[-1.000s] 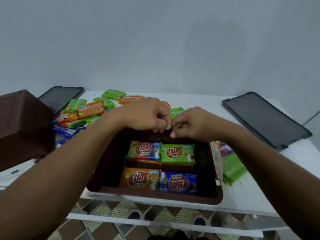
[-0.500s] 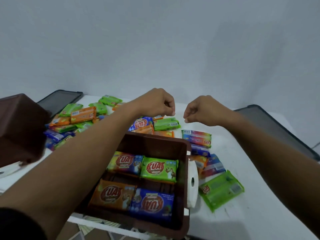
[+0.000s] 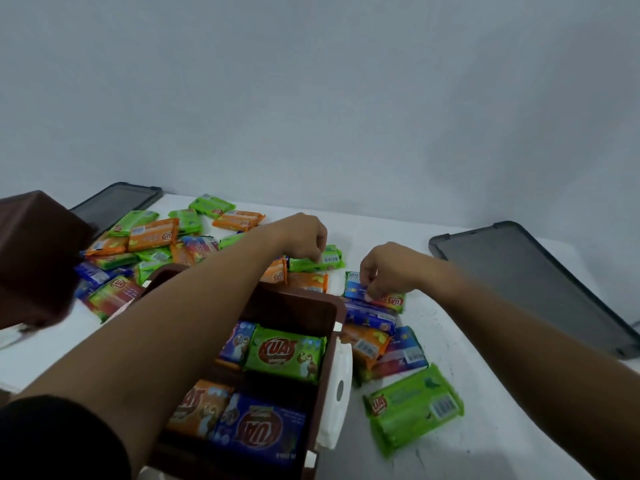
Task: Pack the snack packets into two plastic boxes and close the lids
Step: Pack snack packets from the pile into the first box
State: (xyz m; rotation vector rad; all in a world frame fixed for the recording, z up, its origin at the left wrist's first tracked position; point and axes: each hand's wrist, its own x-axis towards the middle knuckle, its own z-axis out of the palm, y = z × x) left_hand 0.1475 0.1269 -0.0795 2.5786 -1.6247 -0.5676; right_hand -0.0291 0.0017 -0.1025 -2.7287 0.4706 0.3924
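both arms stretched forward, left hand (image 3: 304, 239) and right hand (image 3: 386, 270) knuckles-up, fingers curled down in a pinching grip.

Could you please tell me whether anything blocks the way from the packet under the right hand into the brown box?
Nothing visible does. The right hand touches a blue snack packet; the brown plastic box beside it stands open, lid off.
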